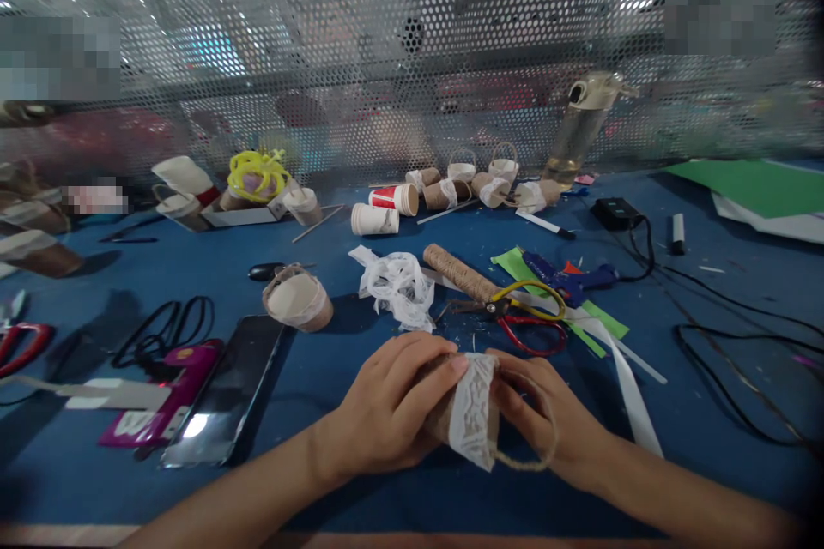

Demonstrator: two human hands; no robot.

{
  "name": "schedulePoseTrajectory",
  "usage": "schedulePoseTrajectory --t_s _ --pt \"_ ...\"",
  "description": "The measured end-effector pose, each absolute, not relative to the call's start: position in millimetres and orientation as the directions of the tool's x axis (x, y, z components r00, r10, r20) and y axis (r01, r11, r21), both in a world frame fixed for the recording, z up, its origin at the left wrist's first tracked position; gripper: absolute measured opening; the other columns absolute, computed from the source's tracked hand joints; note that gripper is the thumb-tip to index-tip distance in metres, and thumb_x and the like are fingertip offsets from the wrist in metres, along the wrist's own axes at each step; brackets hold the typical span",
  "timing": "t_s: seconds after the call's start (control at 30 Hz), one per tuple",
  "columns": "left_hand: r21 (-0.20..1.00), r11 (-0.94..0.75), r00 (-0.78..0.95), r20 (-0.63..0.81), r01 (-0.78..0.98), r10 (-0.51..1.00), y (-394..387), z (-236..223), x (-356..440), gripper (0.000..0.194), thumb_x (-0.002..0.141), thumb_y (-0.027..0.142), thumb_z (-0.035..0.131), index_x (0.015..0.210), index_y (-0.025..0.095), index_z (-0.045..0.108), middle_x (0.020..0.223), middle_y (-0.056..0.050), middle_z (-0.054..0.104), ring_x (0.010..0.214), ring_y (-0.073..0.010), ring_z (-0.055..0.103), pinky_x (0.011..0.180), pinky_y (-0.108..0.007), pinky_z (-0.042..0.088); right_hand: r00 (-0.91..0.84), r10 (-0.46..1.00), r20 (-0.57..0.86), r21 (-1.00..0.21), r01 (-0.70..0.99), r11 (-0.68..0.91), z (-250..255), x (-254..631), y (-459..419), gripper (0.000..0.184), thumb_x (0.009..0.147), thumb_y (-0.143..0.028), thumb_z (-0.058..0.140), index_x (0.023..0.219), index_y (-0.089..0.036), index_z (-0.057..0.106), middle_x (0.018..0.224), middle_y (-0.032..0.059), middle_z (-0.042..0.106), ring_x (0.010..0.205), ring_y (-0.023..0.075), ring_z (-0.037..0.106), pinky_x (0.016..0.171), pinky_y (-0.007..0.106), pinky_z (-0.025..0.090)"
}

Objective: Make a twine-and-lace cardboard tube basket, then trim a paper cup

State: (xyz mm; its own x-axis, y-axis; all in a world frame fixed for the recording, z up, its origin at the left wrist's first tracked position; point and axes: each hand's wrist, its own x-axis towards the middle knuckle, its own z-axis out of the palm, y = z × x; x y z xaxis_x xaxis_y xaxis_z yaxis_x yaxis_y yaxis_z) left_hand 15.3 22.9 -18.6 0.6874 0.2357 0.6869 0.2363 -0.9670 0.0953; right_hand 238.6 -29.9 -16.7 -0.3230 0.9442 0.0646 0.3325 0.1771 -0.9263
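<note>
From a phone (235, 386) at left, blue tabletop (309, 373) reaches to the left hand (392, 403). Near the front edge (70, 535), this hand holds the lace-trimmed cup (473, 416) together with the right hand (567, 412); scissors (495, 306) and white ribbon (634, 386) crowd the space beyond.

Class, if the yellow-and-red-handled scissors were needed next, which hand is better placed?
Probably the right hand: the scissors lie with their handles just beyond it, while the left hand sits nearer the blades. Both hold the lace-trimmed cup.
</note>
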Motion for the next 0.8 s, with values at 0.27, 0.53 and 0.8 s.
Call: schedulePoseTrajectory --t_s 0.27,0.53,0.8 --pt "0.067 -0.967 0.708 0.669 0.246 0.226 22.0 -16.4 16.1 0.04 0.093 0.019 0.055 0.129 0.003 0.052 0.117 -0.021 0.059 0.113 -0.0285 0.058 0.094 -0.045 0.056 -0.326 0.944 0.052 -0.957 0.254 0.14 -23.2 239.3 -30.8 0.039 0.098 -0.052 0.043 0.073 -0.021 0.047 0.068 -0.0008 0.049 0.06 0.0144 0.047 0.056 0.025 0.039" --pt "0.043 -0.965 0.72 0.657 0.26 0.224 20.0 -16.3 17.0 0.039 0.093 0.019 0.053 0.129 0.005 0.053 0.117 -0.02 0.061 0.112 -0.0289 0.059 0.092 -0.045 0.056 -0.334 0.943 -0.007 -0.957 0.276 0.091 -18.4 240.3 -30.9 0.028 0.095 -0.036 0.048 0.072 -0.021 0.045 0.069 -0.003 0.043 0.061 0.0128 0.038 0.056 0.026 0.034" --pt "0.032 -0.961 0.734 0.638 0.276 0.232 18.4 -15.3 16.4 0.042 0.089 0.016 0.055 0.13 0.007 0.053 0.116 -0.019 0.062 0.109 -0.0293 0.06 0.089 -0.046 0.057 -0.329 0.944 -0.027 -0.948 0.307 0.08 -20.7 241.0 -30.7 0.022 0.091 -0.026 0.048 0.071 -0.021 0.043 0.068 -0.0031 0.046 0.061 0.013 0.041 0.06 0.026 0.038"
